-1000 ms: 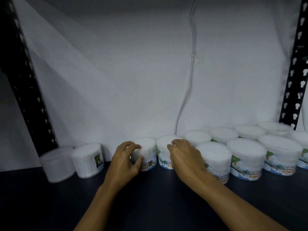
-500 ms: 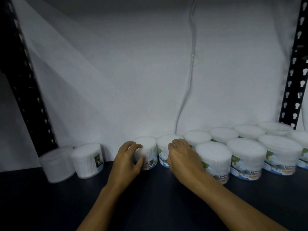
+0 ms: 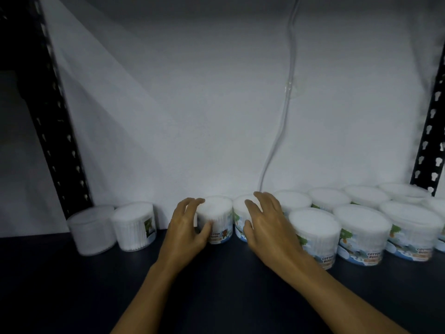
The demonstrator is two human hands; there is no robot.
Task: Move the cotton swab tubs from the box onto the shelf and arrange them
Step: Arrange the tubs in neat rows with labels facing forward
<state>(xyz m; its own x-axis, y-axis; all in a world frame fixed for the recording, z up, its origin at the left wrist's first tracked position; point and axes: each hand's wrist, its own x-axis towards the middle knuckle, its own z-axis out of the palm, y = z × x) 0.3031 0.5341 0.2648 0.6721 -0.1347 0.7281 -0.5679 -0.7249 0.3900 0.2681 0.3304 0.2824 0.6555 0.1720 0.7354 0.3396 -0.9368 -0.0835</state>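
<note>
Two cotton swab tubs stand side by side at the back of the dark shelf. My left hand grips the left tub, thumb on its front and fingers over its top left edge. My right hand is curled round the neighbouring tub, thumb in front and fingers over the lid. Both tubs rest on the shelf, close to each other. The box is not in view.
Two more tubs stand apart at the left. Several tubs fill two rows at the right. Black slotted uprights frame both sides, in front of a white backing sheet with a thin cable.
Both hands stay on the same two tubs. The fingers have spread a little over the lids, and the tubs have barely moved.
</note>
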